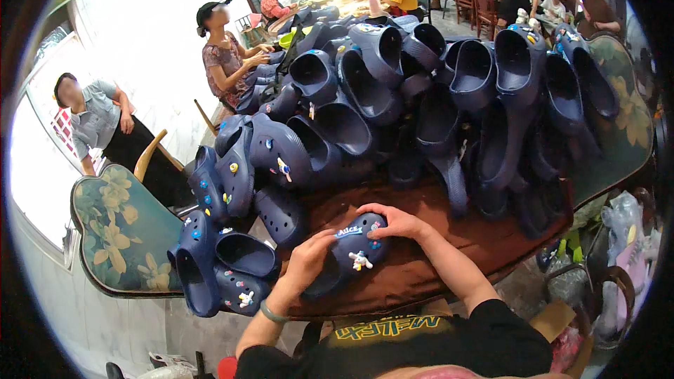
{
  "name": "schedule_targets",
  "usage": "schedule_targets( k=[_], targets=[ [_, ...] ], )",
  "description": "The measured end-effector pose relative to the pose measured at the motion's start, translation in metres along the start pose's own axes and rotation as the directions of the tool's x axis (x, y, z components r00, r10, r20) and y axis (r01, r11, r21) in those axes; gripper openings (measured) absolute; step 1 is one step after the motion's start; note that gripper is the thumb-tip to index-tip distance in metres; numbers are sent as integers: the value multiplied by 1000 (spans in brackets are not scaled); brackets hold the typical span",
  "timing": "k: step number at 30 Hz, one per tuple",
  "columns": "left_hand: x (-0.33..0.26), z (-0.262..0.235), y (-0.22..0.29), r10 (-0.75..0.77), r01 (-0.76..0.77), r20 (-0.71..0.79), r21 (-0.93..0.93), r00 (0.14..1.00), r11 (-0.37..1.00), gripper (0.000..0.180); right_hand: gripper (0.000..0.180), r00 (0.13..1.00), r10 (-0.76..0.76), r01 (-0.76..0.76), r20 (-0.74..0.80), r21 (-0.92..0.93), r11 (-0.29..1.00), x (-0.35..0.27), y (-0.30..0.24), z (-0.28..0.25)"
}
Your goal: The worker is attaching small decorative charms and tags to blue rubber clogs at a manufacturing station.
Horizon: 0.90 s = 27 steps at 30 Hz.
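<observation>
A navy foam clog (351, 264) lies at the table's near edge, right in front of me. Charms decorate its upper: a light-blue name plate (348, 231), a white cartoon figure (360, 260) and small blue and red pieces along the right side. My left hand (309, 264) grips the clog's left side, fingertips close to the name plate. Over its far right side curls my right hand (394, 223), with the thumb and fingers pressed to the upper. The clog's sole and my left palm's underside are hidden.
Many navy clogs (365, 84) are piled across the table, with more at the left (242, 256). Dark red-brown cloth (414, 281) covers the tabletop. Green floral chair backs (116, 231) flank it. Plastic-wrapped goods (621, 238) sit at the right. Several people work further back; one person (98, 112) stands left.
</observation>
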<state>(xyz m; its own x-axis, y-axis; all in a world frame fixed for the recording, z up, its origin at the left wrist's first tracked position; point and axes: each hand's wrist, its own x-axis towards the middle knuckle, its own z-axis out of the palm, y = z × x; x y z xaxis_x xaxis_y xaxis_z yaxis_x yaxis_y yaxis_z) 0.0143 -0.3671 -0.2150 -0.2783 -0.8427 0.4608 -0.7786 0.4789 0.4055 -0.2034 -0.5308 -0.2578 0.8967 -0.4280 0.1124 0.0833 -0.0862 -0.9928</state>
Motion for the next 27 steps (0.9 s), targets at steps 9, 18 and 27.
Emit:
schedule_targets(
  k=[9,18,27],
  targets=[
    [-56,21,16,-693,594,40,-553,720,585,22,52,970,-238,237,47,-406,883,11,25,8],
    [-6,41,37,-653,544,427,-839,626,-27,29,72,964,-188,259,188,-511,819,3,15,9],
    [-9,42,38,-636,507,406,-861,656,-26,31,83,940,-205,317,274,-472,823,4,2,9]
  ],
)
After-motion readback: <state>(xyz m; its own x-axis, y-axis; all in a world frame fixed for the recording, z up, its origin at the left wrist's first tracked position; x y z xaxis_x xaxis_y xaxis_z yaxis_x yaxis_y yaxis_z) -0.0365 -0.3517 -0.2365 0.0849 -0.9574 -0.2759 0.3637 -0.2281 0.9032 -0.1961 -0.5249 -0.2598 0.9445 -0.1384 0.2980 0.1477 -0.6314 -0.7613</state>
